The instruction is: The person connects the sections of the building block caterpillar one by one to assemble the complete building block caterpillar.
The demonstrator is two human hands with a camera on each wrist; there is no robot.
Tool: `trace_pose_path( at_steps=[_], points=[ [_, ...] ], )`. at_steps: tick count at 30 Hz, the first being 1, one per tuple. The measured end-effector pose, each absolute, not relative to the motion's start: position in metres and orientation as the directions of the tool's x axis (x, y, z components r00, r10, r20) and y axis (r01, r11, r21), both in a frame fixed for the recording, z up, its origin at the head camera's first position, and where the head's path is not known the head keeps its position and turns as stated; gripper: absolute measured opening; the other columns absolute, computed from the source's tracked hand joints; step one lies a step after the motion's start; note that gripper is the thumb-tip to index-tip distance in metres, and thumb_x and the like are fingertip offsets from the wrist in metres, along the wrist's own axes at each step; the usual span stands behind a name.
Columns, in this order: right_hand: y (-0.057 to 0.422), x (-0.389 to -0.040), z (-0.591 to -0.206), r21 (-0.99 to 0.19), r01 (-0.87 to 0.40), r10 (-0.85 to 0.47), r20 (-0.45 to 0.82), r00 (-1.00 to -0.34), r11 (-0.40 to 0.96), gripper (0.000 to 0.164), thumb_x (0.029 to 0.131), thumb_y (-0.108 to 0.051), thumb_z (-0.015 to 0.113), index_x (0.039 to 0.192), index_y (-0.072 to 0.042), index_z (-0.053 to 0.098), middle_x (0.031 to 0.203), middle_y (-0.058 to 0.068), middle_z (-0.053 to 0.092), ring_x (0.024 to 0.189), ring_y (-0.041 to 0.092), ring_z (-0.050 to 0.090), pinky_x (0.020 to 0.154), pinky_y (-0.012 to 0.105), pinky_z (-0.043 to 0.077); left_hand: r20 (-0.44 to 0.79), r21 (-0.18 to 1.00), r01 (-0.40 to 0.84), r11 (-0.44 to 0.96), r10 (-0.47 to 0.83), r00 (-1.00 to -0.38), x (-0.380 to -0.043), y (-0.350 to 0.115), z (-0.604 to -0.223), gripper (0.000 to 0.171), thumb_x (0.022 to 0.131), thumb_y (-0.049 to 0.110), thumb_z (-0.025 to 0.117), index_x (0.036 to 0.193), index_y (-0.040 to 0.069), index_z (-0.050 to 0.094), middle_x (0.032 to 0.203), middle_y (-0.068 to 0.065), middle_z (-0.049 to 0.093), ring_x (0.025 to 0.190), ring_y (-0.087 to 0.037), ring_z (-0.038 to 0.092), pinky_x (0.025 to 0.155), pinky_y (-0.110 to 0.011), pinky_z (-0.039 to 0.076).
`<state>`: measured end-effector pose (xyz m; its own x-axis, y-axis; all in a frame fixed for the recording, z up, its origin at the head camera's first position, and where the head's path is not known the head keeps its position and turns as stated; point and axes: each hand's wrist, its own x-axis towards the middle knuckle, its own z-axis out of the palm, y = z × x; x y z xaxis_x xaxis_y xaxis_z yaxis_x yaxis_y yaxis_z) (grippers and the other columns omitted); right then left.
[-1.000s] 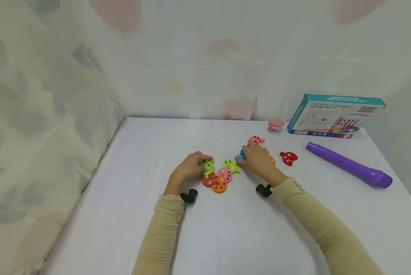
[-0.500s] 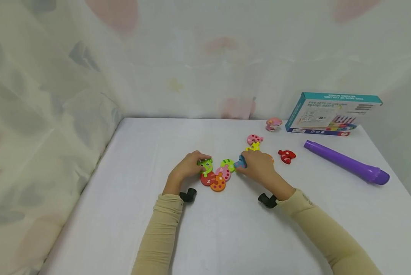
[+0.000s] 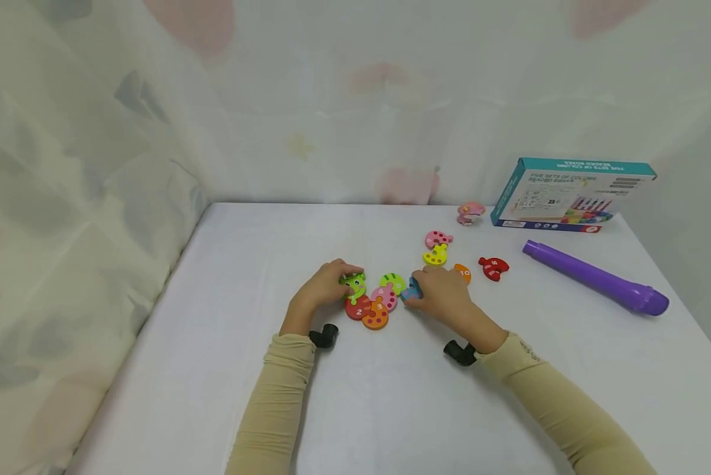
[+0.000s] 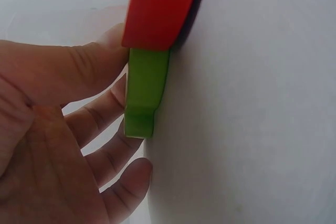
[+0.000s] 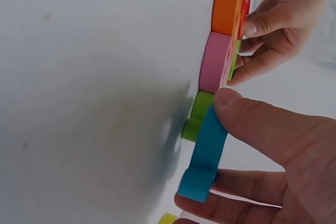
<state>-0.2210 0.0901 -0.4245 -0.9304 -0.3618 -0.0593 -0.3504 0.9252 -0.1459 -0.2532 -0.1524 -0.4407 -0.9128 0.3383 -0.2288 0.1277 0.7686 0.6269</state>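
Observation:
My left hand [image 3: 321,290] grips the green caterpillar-head puzzle piece [image 3: 356,285], thumb and fingers around its edges. Linked to that head is a curved row: a red piece numbered 2 [image 3: 358,309], an orange piece numbered 3 [image 3: 375,316], a pink piece numbered 4 [image 3: 385,297] and a striped green piece [image 3: 393,282]. Between thumb and fingers, my right hand [image 3: 450,300] pinches a blue puzzle piece [image 5: 205,153]. In the right wrist view the blue piece is tilted and overlaps the row's green end piece [image 5: 197,116].
Behind the right hand lie a pink piece [image 3: 437,239], a yellow piece [image 3: 435,255], a partly hidden orange piece [image 3: 463,272] and a red piece [image 3: 494,268]. Farther right are a purple microphone-shaped tube [image 3: 593,277], a box [image 3: 569,194] and a small pink figure [image 3: 470,212].
My right hand has drawn the blue piece toward the row's green end, uncovering the yellow piece behind it. The left hand has stayed on the green head.

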Motion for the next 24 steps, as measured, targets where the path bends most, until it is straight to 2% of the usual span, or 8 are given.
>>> trace_pose_path(
  at_steps=[4, 14, 24],
  points=[
    [0.0882, -0.2203, -0.4244, -0.136, -0.354, -0.366, -0.075, -0.928, 0.925, 0.058, 0.074, -0.046, 0.072, 0.115, -0.006, 0.061, 0.087, 0.005, 0.058, 0.073, 0.019, 0.049, 0.060, 0.031, 0.041, -0.232, 0.627, 0.123, 0.769, 0.335, -0.913, -0.2535, -0.1525, -0.4406, 0.044, 0.083, 0.008, 0.065, 0.126, 0.017, 0.059, 0.111, -0.005, 0.053, 0.104, -0.021, 0.046, 0.092, -0.037, 0.041],
    [0.0852, -0.2189, -0.4211, -0.100, -0.399, -0.408, -0.088, -0.909, 0.911, 0.061, 0.077, -0.044, 0.071, 0.122, -0.006, 0.058, 0.104, 0.010, 0.061, 0.083, 0.023, 0.054, 0.072, 0.038, 0.048, -0.234, 0.625, 0.121, 0.771, 0.333, -0.913, -0.2541, -0.1515, -0.4411, 0.045, 0.083, 0.009, 0.066, 0.126, 0.018, 0.059, 0.112, -0.005, 0.053, 0.104, -0.021, 0.046, 0.092, -0.038, 0.042],
    [0.0844, -0.2207, -0.4240, -0.095, -0.399, -0.407, -0.085, -0.909, 0.912, 0.061, 0.076, -0.044, 0.071, 0.122, -0.005, 0.058, 0.103, 0.010, 0.061, 0.082, 0.023, 0.054, 0.071, 0.038, 0.047, -0.237, 0.626, 0.113, 0.772, 0.327, -0.915, -0.2544, -0.1515, -0.4423, 0.045, 0.083, 0.009, 0.066, 0.126, 0.018, 0.059, 0.112, -0.004, 0.053, 0.104, -0.021, 0.046, 0.092, -0.037, 0.042]
  ],
)
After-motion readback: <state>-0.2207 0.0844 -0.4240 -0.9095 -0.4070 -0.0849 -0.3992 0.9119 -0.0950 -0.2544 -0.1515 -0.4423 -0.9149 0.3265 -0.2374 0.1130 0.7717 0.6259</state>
